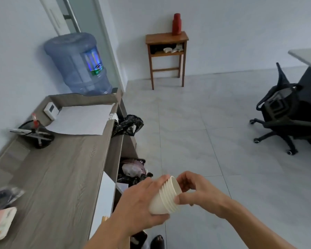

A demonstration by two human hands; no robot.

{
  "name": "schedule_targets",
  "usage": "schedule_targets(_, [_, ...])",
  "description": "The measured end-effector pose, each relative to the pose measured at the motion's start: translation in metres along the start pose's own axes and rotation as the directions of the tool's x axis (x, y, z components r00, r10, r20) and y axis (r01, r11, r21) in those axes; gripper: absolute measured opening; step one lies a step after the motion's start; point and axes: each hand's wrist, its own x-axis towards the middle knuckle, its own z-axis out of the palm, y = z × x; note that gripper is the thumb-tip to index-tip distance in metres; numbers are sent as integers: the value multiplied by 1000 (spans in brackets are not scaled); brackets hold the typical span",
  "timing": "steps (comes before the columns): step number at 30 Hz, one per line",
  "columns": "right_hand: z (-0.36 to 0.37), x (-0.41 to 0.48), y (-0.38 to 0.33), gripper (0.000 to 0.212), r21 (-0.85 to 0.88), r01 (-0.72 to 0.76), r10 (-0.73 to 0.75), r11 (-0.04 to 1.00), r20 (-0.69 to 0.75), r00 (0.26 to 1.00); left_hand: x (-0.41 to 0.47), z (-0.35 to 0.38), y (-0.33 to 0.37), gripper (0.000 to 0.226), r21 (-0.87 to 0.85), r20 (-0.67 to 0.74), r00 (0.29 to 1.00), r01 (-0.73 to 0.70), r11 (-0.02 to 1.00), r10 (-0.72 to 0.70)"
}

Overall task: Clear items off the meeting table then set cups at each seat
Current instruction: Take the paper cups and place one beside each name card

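A stack of several cream paper cups (164, 198) lies sideways in front of me, rims pointing right. My left hand (140, 203) grips the base end of the stack from the left and below. My right hand (196, 191) pinches the rim end, thumb under the outermost rim and fingers curled over the top. A corner of the grey meeting table (305, 56) shows at the far right edge, with a black office chair (284, 112) beside it.
A wood-grain counter (65, 168) runs along my left, carrying a white sheet (83, 121), a black pen holder (36, 135) and a pink packet (0, 225). A blue water jug (75, 63) stands behind it. Bins with bags (133, 169) sit below. A small wooden stand (166, 51) with a red flask (176, 24) stands at the wall.
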Motion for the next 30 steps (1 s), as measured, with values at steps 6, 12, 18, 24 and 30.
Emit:
schedule_targets(6, [-21,27,-12,59,76,-61,65,995,-57,996,60,-16,-27,88,-73,87,985,-143,987,149])
schedule_targets(12, [-44,34,-7,56,240,-85,142,967,-232,962,117,-14,-37,84,-194,160,954,-221,956,253])
schedule_targets(18, [-69,20,24,68,467,108,160,877,-498,852,176,7,4,83,-305,175,932,-255,918,318])
schedule_targets(24, [-147,6,65,86,648,472,322,599,-734,599,252,39,47,80,-345,252,894,-274,898,370])
schedule_targets(30, [-257,-15,96,74,519,385,356,763,-835,421,343,51,82,76,-557,222,941,-92,825,255])
